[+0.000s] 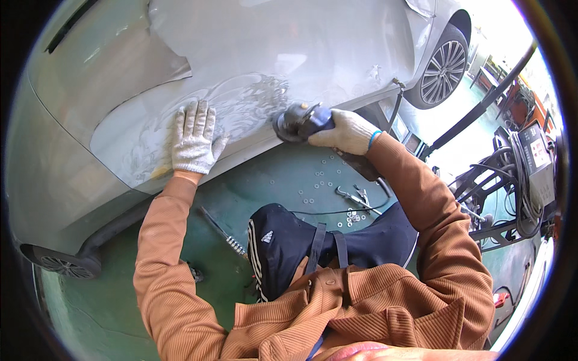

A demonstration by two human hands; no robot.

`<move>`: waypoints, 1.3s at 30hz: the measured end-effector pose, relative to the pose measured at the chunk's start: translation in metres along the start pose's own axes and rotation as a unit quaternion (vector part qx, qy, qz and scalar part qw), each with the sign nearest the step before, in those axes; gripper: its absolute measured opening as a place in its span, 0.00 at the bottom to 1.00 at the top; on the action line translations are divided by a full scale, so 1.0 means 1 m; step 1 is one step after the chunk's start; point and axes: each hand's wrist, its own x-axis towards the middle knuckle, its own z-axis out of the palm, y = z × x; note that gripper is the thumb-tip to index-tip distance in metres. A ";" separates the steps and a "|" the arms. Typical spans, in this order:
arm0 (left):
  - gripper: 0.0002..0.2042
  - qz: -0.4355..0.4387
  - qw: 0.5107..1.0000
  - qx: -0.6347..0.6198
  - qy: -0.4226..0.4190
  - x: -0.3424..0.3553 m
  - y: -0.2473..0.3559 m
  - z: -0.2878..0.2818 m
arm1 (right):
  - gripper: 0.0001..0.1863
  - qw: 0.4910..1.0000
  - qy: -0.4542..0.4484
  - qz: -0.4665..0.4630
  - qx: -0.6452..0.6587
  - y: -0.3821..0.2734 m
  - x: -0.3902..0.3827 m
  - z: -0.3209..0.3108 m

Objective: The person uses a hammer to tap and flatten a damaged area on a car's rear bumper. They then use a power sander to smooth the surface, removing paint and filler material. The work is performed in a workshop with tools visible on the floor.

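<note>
The side of a silver-grey car (241, 36) fills the space in front of me. A patch of its lower door (247, 96) is dull and covered in swirling scratch marks. My left hand (195, 138), in a white knit glove, lies flat against this panel with the fingers stretched out upward. My right hand (349, 132), gloved the same way, is wrapped round a dark blue power sander (299, 120). The sander's round head is at the right end of the scratched patch, just above the sill; whether it touches the metal I cannot tell.
Small ring washers (350, 219) lie scattered on the green floor (241, 180) beside locking pliers (358, 197). A rod-shaped tool (223, 231) lies near my knee. At right stand a cable-hung machine on a cart (533, 162) and a slanting dark pole (481, 105). A thin cord (337, 212) crosses the floor.
</note>
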 end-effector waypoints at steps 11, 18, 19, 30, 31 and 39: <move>0.45 -0.001 0.996 0.049 -0.075 0.074 0.014 -0.007 | 0.39 0.988 0.072 -0.030 0.135 0.043 -0.002 0.033; 0.48 0.062 0.980 0.110 -0.152 0.201 0.125 0.000 | 0.27 0.822 0.214 0.056 0.525 0.186 -0.045 0.069; 0.49 0.073 0.980 0.107 -0.151 0.215 0.143 0.004 | 0.26 0.816 0.227 0.065 0.527 0.211 -0.052 0.071; 0.49 0.127 0.980 0.116 -0.099 0.324 0.280 0.061 | 0.18 0.701 0.327 0.132 0.620 0.272 -0.069 0.055; 0.49 0.126 0.981 0.112 -0.096 0.328 0.297 0.069 | 0.18 0.700 0.330 0.138 0.618 0.277 -0.072 0.053; 0.49 0.246 0.957 0.033 -0.149 0.279 0.303 0.096 | 0.21 0.691 0.317 0.128 0.637 0.280 -0.075 0.049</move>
